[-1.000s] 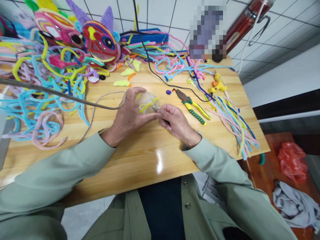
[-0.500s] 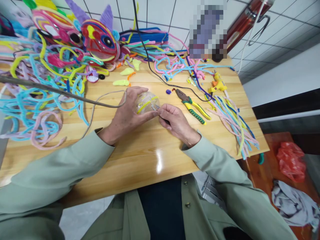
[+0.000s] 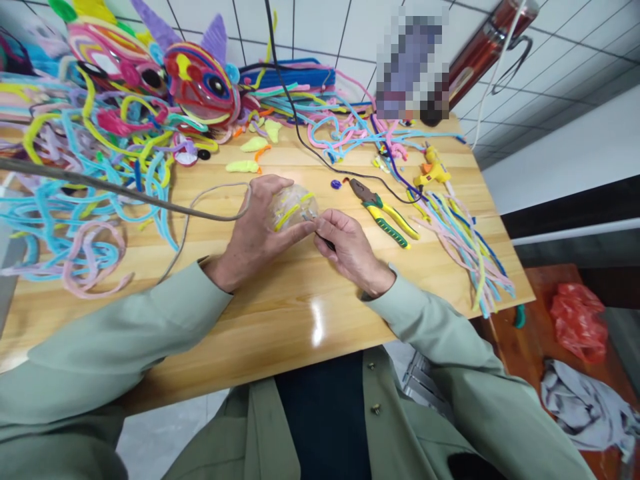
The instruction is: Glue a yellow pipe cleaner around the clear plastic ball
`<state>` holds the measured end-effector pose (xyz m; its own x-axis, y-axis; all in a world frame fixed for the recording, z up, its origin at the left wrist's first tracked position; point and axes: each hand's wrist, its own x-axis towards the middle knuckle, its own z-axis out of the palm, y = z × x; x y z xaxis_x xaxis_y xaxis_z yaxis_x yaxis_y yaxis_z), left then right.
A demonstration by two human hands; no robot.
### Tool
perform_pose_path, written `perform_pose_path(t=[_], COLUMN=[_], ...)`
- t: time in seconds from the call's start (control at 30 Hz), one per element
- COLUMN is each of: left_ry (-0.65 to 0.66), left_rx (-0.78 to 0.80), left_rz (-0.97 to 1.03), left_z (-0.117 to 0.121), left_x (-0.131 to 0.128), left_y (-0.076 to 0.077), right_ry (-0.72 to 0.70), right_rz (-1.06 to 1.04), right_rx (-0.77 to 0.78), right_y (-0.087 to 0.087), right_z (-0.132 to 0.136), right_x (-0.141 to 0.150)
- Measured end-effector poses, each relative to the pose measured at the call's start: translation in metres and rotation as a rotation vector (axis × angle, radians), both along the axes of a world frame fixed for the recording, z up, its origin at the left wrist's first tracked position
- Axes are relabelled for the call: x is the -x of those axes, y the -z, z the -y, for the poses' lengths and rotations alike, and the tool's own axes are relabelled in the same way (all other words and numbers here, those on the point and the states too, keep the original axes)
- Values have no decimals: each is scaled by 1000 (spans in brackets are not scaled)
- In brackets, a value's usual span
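Observation:
My left hand (image 3: 250,230) is wrapped around a clear plastic ball (image 3: 294,204) with yellow strips across it, thumb along the near side. In my right hand (image 3: 350,245) a small dark-handled tool (image 3: 328,244) is pinched; its thin metal tip meets the ball by my left thumb. The fingers hide most of this tool, and its kind does not show. Just right of the ball lie a small purple disc (image 3: 336,184) and combination pliers (image 3: 383,212) with yellow-green handles.
Tangled pipe cleaners (image 3: 85,180) cover the table's left side, below decorated fish-like figures (image 3: 203,83). A yellow glue gun (image 3: 434,168) and a pipe-cleaner bundle (image 3: 465,247) lie right. A black cord (image 3: 297,113) crosses the back; a grey cable (image 3: 120,189) runs near my left hand.
Both hands keep nearly the same hold on the ball and the tool. The view has shifted very slightly; nothing was put down or picked up.

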<state>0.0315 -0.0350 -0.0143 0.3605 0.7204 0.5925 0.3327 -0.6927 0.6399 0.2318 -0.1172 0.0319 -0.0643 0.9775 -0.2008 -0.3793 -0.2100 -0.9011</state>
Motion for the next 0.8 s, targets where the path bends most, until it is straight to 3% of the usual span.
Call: perform_pose_path(t=[0.2, 0.63, 0.8], left_ry=[-3, -15, -46], left_rx=[27, -122, -105], left_rz=[5, 55, 27], left_z=[6, 4, 3], left_x=[-6, -8, -8], left_y=[0, 12, 12], right_ry=[29, 121, 149], right_rz=[-29, -59, -33], right_rx=[15, 58, 75], right_y=[-1, -2, -1], right_z=[3, 8, 7], right_x=[3, 14, 16])
